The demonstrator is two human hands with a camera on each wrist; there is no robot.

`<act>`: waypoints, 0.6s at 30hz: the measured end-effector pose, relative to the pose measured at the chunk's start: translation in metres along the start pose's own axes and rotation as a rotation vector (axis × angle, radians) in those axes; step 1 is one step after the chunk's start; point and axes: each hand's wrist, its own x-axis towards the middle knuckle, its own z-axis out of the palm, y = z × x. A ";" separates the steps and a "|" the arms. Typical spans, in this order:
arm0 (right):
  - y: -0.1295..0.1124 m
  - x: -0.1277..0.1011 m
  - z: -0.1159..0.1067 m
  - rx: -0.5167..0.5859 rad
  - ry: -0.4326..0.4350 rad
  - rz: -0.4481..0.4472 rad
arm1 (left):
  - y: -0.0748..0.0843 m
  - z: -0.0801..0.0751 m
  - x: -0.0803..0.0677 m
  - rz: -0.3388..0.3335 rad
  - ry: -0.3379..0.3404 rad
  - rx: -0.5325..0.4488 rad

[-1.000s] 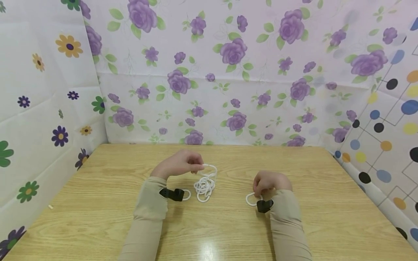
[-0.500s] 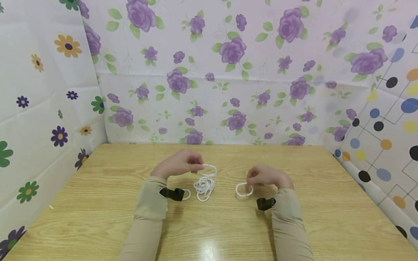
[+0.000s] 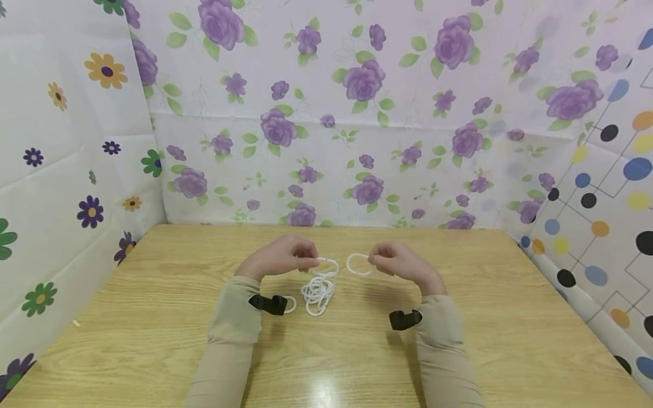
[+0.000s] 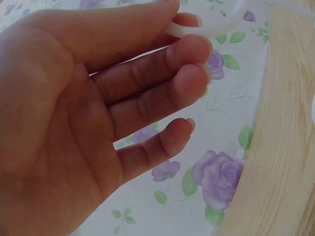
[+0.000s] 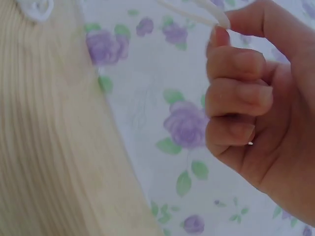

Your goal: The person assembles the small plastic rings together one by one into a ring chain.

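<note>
My left hand (image 3: 283,255) pinches the end link of a white plastic chain between thumb and fingertips, a little above the table. Below it the other links lie in a tangled heap (image 3: 317,292). The pinched link (image 4: 199,30) shows at the top of the left wrist view. My right hand (image 3: 400,262) pinches a single white oval link (image 3: 349,264) by its right end. That link (image 5: 216,14) is raised off the table, just right of the chain's end and apart from it. Whether either link has a gap cannot be seen.
Another white link (image 3: 292,304) lies partly hidden behind the left wrist's black camera (image 3: 268,304). A tiny pale piece (image 3: 76,323) is near the left edge of the wooden table (image 3: 326,351). Flowered and dotted sheets (image 3: 326,164) enclose the back and sides.
My right hand has lifted the single link and carried it left and farther back, close to the chain's end. The left hand has stayed in place with its link.
</note>
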 end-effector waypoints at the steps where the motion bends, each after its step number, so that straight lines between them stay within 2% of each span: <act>1: -0.007 -0.001 0.001 0.007 0.018 -0.008 | 0.000 0.000 0.000 -0.002 -0.001 0.000; 5: -0.020 0.002 0.004 0.041 0.078 -0.027 | 0.002 0.000 0.000 -0.008 -0.008 0.002; 9: -0.027 0.006 0.009 0.080 0.102 -0.045 | 0.002 0.001 0.002 0.007 -0.018 0.006; 18: -0.033 0.011 0.019 0.162 0.014 -0.105 | 0.001 0.005 0.005 0.017 -0.027 -0.009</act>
